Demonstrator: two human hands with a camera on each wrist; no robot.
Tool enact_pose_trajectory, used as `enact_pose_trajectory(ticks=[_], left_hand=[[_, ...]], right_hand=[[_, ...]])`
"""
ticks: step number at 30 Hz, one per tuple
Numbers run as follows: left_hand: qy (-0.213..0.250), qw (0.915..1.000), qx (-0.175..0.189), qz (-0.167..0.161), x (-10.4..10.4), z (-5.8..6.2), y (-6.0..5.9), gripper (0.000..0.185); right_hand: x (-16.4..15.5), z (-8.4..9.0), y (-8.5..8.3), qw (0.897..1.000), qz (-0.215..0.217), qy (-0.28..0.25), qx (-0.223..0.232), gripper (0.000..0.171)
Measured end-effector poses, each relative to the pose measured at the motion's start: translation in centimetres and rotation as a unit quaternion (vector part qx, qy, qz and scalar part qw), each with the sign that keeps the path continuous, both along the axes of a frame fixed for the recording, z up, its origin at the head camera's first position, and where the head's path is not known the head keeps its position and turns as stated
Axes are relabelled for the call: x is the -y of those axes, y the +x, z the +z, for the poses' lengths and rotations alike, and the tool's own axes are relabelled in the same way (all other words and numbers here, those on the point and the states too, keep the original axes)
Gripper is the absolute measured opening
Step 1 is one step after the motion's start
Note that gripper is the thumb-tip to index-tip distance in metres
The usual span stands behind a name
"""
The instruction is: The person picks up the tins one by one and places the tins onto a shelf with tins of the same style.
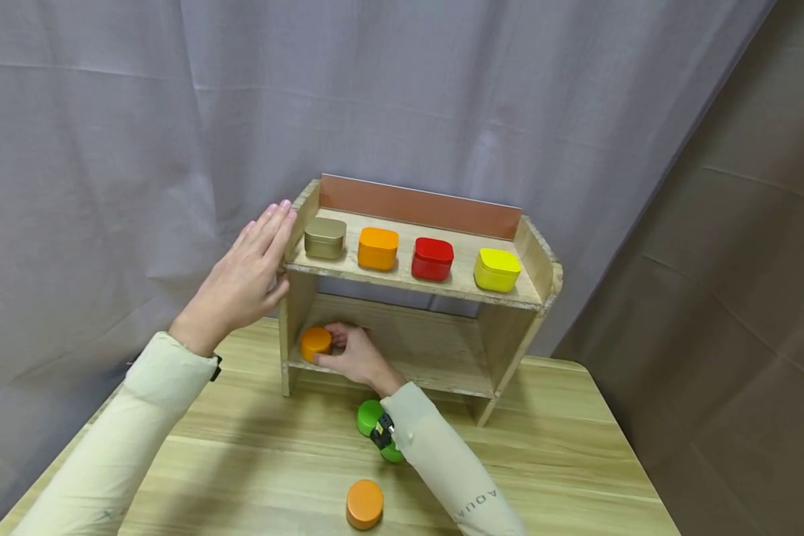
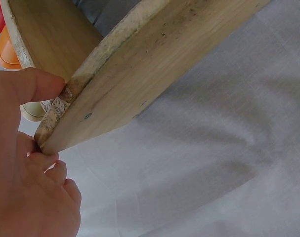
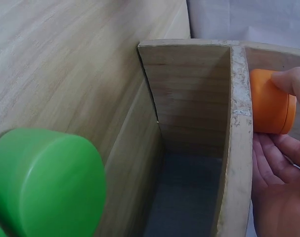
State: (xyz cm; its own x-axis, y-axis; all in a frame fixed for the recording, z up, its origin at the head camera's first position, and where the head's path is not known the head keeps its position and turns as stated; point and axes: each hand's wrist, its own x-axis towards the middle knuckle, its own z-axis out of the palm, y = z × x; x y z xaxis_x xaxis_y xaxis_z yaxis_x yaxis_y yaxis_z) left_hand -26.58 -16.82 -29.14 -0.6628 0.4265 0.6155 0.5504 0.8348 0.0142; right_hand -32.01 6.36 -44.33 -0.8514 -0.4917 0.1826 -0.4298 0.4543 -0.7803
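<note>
A small wooden two-level shelf (image 1: 509,298) stands on the table. My left hand (image 1: 251,268) lies flat with straight fingers against the shelf's left side panel (image 2: 140,74), thumb on its front edge. My right hand (image 1: 355,353) reaches into the lower level at the left and holds a round orange tin (image 1: 316,342) between thumb and fingers; the orange tin (image 3: 269,108) sits on the lower board. On the top level stand a gold tin (image 1: 325,237), an orange tin (image 1: 378,248), a red tin (image 1: 432,258) and a yellow tin (image 1: 497,269).
A green round tin (image 1: 370,417) lies on the wooden table (image 1: 563,461) under my right forearm; the green tin (image 3: 46,182) fills the right wrist view's lower left. Another orange round tin (image 1: 365,503) sits near the front edge. Grey curtain hangs behind.
</note>
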Motion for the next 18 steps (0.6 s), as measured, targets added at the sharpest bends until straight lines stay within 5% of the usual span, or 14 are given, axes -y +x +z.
enact_pose_trajectory(ticks=[10, 18], left_hand=[[-0.002, 1.0, -0.001, -0.001, 0.1, -0.1, 0.0, 0.096], [-0.005, 1.0, 0.003, -0.001, 0.0, 0.0, 0.0, 0.097]], right_hand=[[-1.4, 0.5, 0.3, 1.0, 0.007, 0.01, -0.014, 0.063], [-4.0, 2.4, 2.2, 0.998, 0.008, 0.045, -0.047, 0.067]])
